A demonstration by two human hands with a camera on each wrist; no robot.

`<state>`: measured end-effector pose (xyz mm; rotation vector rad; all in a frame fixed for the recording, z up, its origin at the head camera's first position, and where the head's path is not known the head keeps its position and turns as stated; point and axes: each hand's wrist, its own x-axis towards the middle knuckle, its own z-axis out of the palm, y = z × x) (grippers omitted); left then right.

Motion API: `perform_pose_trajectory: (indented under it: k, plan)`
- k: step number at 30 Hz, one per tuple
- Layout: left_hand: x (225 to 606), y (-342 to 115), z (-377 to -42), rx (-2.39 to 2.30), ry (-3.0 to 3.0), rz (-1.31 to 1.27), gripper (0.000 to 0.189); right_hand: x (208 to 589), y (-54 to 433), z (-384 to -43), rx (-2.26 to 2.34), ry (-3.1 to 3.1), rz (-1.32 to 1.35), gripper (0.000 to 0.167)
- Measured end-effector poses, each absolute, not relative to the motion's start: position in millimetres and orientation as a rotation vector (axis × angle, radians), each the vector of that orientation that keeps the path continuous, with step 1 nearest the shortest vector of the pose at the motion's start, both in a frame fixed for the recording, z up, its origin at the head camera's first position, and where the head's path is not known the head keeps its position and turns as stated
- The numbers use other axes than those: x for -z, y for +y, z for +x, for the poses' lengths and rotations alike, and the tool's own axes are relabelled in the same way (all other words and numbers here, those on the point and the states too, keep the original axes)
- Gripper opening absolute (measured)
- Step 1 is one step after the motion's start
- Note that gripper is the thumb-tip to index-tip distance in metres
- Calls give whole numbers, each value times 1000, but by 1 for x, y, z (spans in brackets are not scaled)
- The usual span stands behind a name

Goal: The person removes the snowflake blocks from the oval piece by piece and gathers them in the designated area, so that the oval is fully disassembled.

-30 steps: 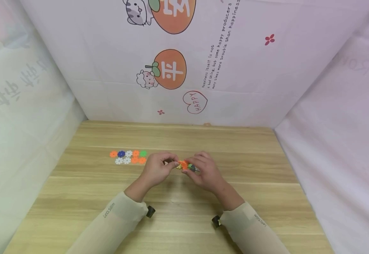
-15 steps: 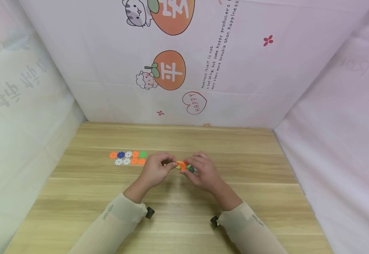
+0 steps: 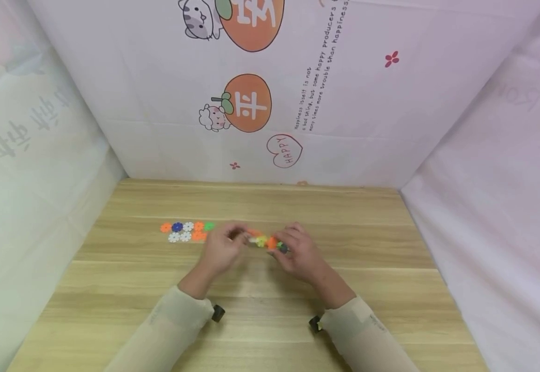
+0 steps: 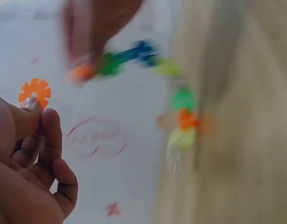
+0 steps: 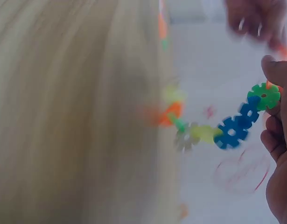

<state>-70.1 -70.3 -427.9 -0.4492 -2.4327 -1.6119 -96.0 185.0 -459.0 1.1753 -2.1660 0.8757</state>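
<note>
My left hand [image 3: 223, 250] pinches a notched orange plastic flower disc [image 4: 43, 93] between thumb and forefinger. To its right, my right hand [image 3: 302, 253] holds the end of a chain of interlocking flower discs [image 5: 231, 132]. An orange disc lies at that end, partly covered by the fingers, followed by green, blue and yellow ones. The chain curves down towards the table, where more green, orange, yellow and pale discs show, blurred in both wrist views. A gap separates the left hand's disc from the chain's held end.
Loose flower discs lie in two rows on the left of the wooden table [image 3: 260, 320]: orange, dark blue [image 3: 177, 227], white [image 3: 174, 237] and green [image 3: 209, 226]. The left hand partly hides the row ends. White printed cloth [image 3: 344, 139] walls off the back and both sides.
The left hand, close to the right hand before, has drawn away a little to the left with an orange disc. The right hand stays nearly in place, holding the chain.
</note>
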Motion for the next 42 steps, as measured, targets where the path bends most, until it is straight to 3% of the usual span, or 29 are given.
perform_pose_trajectory:
  k: [8,19,30,42]
  plan:
    - [399,-124,-87,1545,-2488,-221,11,458,205,-106,-873,-2220,1116,28]
    - [413,-161,-88,1604,-2541,-88,25,462,210,-104,-876,-2187,1100,30]
    - [425,-181,-85,1568,-2595,5,24,468,210,-101,-856,-2188,1087,33]
    - [439,-211,-87,1473,-2671,145,34,470,210,-102,-877,-2102,1092,32]
